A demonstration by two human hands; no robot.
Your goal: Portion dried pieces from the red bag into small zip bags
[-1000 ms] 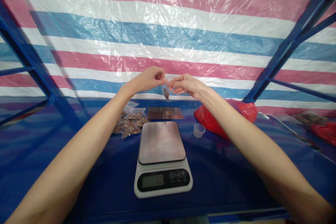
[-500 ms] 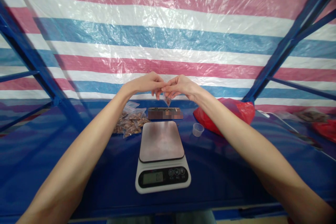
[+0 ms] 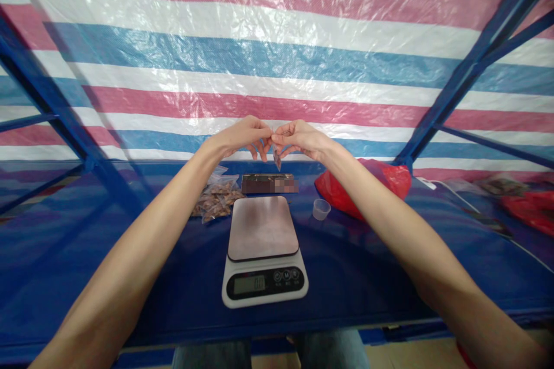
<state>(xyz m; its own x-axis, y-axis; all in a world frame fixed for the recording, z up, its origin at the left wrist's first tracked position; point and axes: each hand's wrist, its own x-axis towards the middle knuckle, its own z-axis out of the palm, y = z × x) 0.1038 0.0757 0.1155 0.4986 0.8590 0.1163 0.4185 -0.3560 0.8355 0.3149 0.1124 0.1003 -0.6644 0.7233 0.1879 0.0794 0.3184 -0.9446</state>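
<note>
A person's two bare hands met fingertip to fingertip above the far side of a blue bench (image 3: 359, 282), arms stretched forward from both lower corners of the view. The left hand (image 3: 249, 137), wrist arched and palm down, appeared to pinch the top of a small clear bag (image 3: 277, 160) between thumb and forefinger, its other fingers drooping loosely. The right hand (image 3: 299, 138) came in from the opposite side, thumb and forefinger pressed together at the same edge, remaining fingers curled beneath. The bag, with brownish contents, hung from their grip, its lower end pointing down; its mouth was too small to make out.

Nearest the person stood a white kitchen scale (image 3: 265, 229), its display (image 3: 249, 283) appearing to read 0.0. Just behind it lay a dark box (image 3: 259, 184), partly blurred. To the left, filled clear bags (image 3: 220, 197) were heaped, the left forearm (image 3: 171, 207) covering part of the pile. To the right sat a small translucent cup (image 3: 321, 209) and, near it, a red plastic bag (image 3: 392, 177), partly hidden by the right forearm (image 3: 387, 211). A white cable (image 3: 459, 199) trailed farther right. A striped sheet (image 3: 277, 63) and blue metal posts (image 3: 461, 86) closed off the background.
</note>
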